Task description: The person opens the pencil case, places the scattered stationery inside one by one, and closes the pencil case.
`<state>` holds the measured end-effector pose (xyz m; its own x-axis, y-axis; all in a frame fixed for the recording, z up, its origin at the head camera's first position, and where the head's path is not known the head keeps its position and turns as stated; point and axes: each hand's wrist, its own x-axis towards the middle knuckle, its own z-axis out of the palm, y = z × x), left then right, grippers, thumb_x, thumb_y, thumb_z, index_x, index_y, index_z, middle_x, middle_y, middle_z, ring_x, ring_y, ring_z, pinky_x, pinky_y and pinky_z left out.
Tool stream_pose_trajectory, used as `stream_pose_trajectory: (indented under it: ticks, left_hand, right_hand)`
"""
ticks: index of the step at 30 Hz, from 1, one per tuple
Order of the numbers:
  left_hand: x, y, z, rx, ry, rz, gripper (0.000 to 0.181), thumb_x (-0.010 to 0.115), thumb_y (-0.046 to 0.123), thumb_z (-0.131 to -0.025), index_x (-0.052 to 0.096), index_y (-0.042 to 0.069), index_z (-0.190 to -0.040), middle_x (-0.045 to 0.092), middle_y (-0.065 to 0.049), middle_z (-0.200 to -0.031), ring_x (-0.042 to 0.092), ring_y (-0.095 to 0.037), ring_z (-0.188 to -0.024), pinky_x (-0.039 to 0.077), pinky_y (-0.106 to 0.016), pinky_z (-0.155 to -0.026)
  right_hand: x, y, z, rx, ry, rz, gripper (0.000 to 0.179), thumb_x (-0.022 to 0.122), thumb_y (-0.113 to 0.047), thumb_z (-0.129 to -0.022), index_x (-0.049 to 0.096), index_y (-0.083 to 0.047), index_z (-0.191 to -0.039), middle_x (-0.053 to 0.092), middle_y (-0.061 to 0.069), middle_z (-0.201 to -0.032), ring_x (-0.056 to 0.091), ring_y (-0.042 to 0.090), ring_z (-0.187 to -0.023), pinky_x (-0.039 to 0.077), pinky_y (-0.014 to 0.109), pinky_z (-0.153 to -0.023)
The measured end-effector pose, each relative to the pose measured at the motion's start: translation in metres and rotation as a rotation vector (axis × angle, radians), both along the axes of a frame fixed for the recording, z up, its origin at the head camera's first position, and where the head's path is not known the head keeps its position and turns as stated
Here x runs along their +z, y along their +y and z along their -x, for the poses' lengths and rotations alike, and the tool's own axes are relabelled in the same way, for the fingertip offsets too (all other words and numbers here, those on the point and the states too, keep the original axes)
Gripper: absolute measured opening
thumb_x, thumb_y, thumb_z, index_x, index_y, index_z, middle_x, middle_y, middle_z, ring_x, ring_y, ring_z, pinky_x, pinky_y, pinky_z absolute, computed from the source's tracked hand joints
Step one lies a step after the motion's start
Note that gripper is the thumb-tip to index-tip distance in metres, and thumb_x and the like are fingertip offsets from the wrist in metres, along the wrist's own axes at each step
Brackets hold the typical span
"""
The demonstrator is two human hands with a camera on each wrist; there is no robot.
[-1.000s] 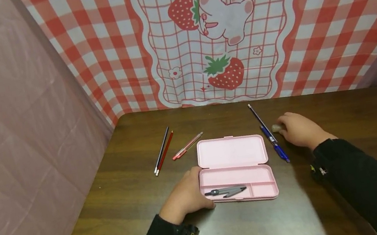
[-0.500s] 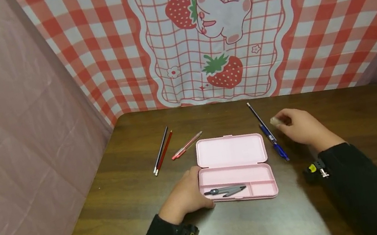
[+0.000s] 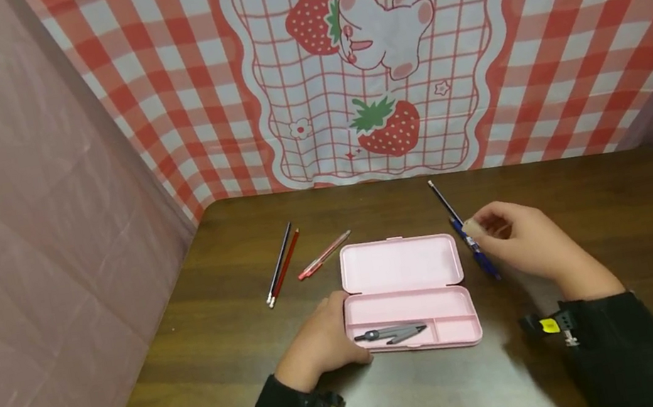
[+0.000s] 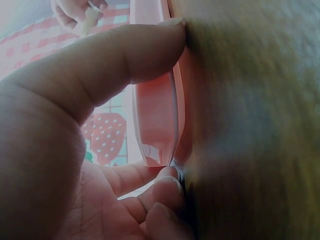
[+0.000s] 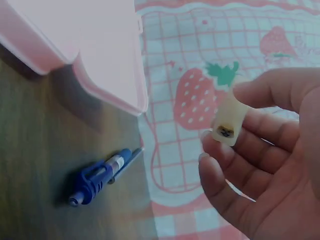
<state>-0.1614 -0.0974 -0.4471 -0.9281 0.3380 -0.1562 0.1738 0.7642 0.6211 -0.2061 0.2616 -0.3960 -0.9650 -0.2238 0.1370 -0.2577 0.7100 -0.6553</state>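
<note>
Red and white checks fill the cloth (image 3: 206, 101) at the back, which has strawberries and a white cartoon animal on it. Pink fabric (image 3: 4, 250) hangs on the left. In front is a brown wooden table (image 3: 195, 348).

Near the middle of the table sits a pink pencil case (image 3: 408, 301) with its lid folded back toward the cloth. It has one long space at the back and two smaller ones in front. A gray drawing compass (image 3: 390, 333) lies in the front left space.

The left hand (image 3: 323, 337) holds the left end of the pencil case, with the thumb on the near side and the other fingers around the far side. The right hand (image 3: 520, 239) pinches a small, pale eraser (image 5: 228, 122) with a tiny dark face on it. That eraser is up off the table, to the right of the pencil case. From the head view, it looks like it is over a blue pen (image 5: 95, 180). A dark pencil (image 3: 444, 200) with a white end lies close to the blue pen.

On the left side, a red pen (image 3: 325, 255) lies slanted near the lid. Farther left, a red pencil (image 3: 287, 262) and a navy pencil (image 3: 279, 262) lie side by side, with their white ends toward the person. Both arms have black sleeves (image 3: 625, 341).
</note>
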Motion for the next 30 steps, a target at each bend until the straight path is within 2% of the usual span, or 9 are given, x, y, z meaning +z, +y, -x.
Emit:
stream_pose_trajectory:
  ticks: [3,10,19,30]
  left_hand:
    - [-0.001,-0.001,-0.001,-0.004,0.011,-0.004,0.095,0.100,0.026,-0.056,0.051,0.002,-0.133,0.057,-0.009,-0.114,0.056,-0.025,-0.097,0.049,-0.046,-0.088]
    - [-0.003,-0.002,-0.004,-0.004,0.008,-0.021,0.095,0.100,0.026,-0.055,0.052,0.001,-0.133,0.058,-0.009,-0.114,0.056,-0.024,-0.098,0.049,-0.046,-0.089]
    - [-0.001,0.003,-0.003,-0.007,0.007,-0.024,0.098,0.099,0.026,-0.055,0.050,0.001,-0.136,0.058,-0.010,-0.116,0.055,-0.024,-0.098,0.049,-0.046,-0.088]
    - [-0.001,0.002,-0.003,0.007,-0.012,-0.023,0.097,0.099,0.025,-0.056,0.050,0.001,-0.136,0.058,-0.012,-0.119,0.055,-0.025,-0.099,0.049,-0.047,-0.090]
  right_hand:
    - [0.002,-0.003,-0.007,0.047,0.012,-0.018,0.022,0.072,-0.023,-0.098,0.068,-0.008,-0.113,0.066,0.004,-0.098,0.059,0.022,-0.091,0.052,0.041,-0.080]
    - [0.004,-0.005,-0.021,0.156,0.001,-0.085,0.020,0.077,-0.017,-0.093,0.068,-0.009,-0.108,0.063,-0.002,-0.092,0.058,0.018,-0.085,0.052,0.035,-0.074]
    - [0.014,-0.004,-0.032,0.164,0.015,-0.111,0.023,0.080,-0.017,-0.091,0.068,-0.009,-0.109,0.063,-0.003,-0.093,0.058,0.016,-0.086,0.053,0.038,-0.074]
    - [0.009,-0.019,-0.037,0.234,0.105,-0.160,0.013,0.081,-0.017,-0.090,0.072,-0.019,-0.099,0.060,-0.011,-0.088,0.056,0.010,-0.079,0.051,0.031,-0.069]
